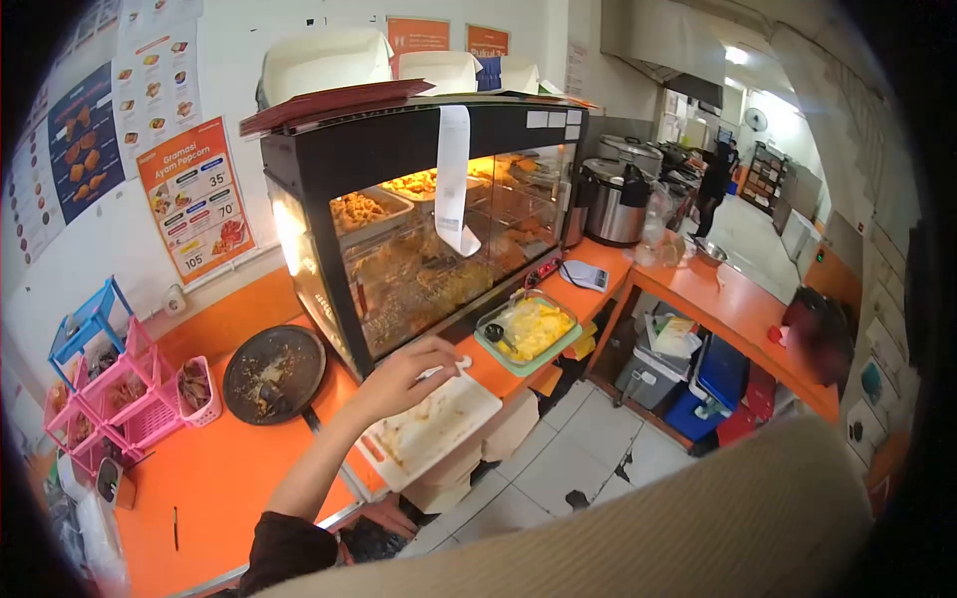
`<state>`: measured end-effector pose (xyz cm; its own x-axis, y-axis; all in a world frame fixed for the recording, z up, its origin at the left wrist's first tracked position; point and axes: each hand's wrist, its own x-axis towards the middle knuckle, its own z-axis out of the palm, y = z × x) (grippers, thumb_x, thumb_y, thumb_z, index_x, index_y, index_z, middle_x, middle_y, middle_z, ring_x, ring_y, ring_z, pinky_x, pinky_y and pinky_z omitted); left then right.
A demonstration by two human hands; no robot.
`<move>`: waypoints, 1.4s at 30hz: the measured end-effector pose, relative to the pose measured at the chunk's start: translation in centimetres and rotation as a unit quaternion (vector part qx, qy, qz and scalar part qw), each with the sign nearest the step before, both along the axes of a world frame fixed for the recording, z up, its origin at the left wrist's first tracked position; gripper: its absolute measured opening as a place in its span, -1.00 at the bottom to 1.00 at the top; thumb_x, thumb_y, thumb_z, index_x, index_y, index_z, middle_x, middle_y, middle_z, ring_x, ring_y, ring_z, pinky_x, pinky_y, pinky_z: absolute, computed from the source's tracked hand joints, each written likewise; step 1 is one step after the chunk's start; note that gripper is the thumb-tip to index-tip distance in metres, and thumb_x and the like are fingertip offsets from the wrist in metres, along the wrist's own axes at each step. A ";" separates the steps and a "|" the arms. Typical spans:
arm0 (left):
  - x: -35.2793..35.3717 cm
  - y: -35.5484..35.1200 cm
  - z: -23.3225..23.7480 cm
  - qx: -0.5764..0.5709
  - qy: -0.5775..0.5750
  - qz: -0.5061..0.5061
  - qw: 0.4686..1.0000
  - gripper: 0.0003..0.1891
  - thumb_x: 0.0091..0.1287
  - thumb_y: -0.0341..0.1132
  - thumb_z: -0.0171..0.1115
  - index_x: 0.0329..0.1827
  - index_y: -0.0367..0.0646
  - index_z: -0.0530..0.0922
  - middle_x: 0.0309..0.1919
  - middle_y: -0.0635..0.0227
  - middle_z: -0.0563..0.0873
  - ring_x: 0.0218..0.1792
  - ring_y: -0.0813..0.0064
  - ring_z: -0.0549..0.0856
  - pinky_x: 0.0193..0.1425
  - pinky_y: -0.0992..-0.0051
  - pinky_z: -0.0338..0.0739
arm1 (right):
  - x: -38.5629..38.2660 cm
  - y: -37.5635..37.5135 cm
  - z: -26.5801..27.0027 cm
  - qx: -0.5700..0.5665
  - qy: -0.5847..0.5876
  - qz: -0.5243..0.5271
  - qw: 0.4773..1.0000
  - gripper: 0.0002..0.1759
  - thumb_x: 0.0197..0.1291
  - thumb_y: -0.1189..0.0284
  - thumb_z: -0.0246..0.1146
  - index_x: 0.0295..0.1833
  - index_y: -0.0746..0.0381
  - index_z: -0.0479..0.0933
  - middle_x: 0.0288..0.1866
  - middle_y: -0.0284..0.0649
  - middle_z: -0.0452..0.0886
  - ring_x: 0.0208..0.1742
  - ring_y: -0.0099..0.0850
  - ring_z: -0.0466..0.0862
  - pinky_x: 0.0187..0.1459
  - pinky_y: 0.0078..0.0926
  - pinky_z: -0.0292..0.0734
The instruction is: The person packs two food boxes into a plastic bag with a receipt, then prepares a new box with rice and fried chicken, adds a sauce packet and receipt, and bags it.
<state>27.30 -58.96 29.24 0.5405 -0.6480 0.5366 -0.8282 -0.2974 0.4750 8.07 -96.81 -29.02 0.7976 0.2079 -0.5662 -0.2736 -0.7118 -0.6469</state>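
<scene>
My left hand (411, 377), in a dark sleeve, reaches over a white tray (461, 411) with brownish stains and crumbs. Its fingers are bent round a small white piece (465, 362) that looks like tissue. Low at the counter's front edge, partly behind the left forearm, shows what appears to be my right hand (389, 516), fingers stretched and holding nothing visible. Just beyond the white tray sits a green-rimmed container (526, 332) of yellow and pale food with a dark utensil in it. A heated glass cabinet (419, 128) with fried food stands behind the hand.
A round dark pan (275, 374) and pink baskets (148, 429) stand on the orange counter (224, 518). A paper strip (453, 179) hangs down the cabinet. Farther right are a scale (584, 276), a steel cooker (613, 204) and a person (714, 184). Beige fabric (638, 518) covers the lower right.
</scene>
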 end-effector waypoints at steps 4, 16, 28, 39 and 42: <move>5.6 -5.2 6.2 0.019 -0.103 0.045 0.994 -0.85 0.34 -0.34 0.12 -0.25 -0.23 0.58 -0.07 0.21 0.59 0.00 0.26 0.59 0.06 0.35 0.50 | 12.7 -2.9 9.7 -0.024 0.118 -0.032 0.992 -0.59 0.16 0.06 0.24 -0.09 0.16 0.57 -0.18 -0.16 0.69 -0.27 -0.44 0.74 -0.24 -0.42 0.60; 35.6 -16.8 25.9 0.184 -0.376 0.535 0.734 -0.77 0.16 -0.34 0.24 -0.13 -0.18 0.55 -0.26 0.20 0.66 -0.16 0.15 0.67 -0.09 0.31 0.59 | 47.7 -7.7 14.1 -0.053 -0.078 0.173 0.980 -0.63 0.15 0.10 0.21 -0.12 0.17 0.58 -0.24 -0.16 0.69 -0.31 -0.41 0.73 -0.24 -0.39 0.60; 23.7 -10.7 30.2 -0.187 -0.660 0.455 0.567 -0.87 0.21 -0.39 0.18 -0.22 -0.15 0.61 -0.41 0.21 0.70 -0.43 0.29 0.70 -0.38 0.41 0.60 | 55.6 -7.3 12.5 -0.021 -0.101 0.249 0.963 -0.67 0.13 0.15 0.19 -0.16 0.18 0.59 -0.30 -0.16 0.69 -0.35 -0.38 0.73 -0.24 -0.36 0.60; -10.1 -4.4 2.8 -0.274 -0.378 0.839 0.281 -0.59 0.38 -0.27 0.04 0.25 -0.19 0.34 0.04 0.06 0.56 -0.12 0.25 0.66 -0.23 0.37 0.64 | 44.1 -18.1 1.6 -0.079 0.043 0.295 0.951 -0.70 0.12 0.19 0.17 -0.19 0.18 0.59 -0.35 -0.15 0.69 -0.38 -0.36 0.72 -0.24 -0.34 0.60; -12.4 3.3 -7.5 -0.508 -0.160 0.798 0.283 -0.53 0.41 -0.23 -0.01 0.35 -0.10 0.21 0.07 0.15 0.54 -0.15 0.30 0.65 -0.25 0.37 0.66 | 41.6 -21.2 -1.1 -0.123 0.093 0.289 0.945 -0.71 0.12 0.21 0.16 -0.20 0.18 0.60 -0.37 -0.15 0.69 -0.39 -0.36 0.72 -0.24 -0.33 0.60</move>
<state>14.91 -55.71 21.75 -0.4711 0.8602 0.1953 -0.0730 -0.2586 0.9632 49.68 -117.97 -30.13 0.4728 0.4224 -0.7733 0.1133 -0.8995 -0.4220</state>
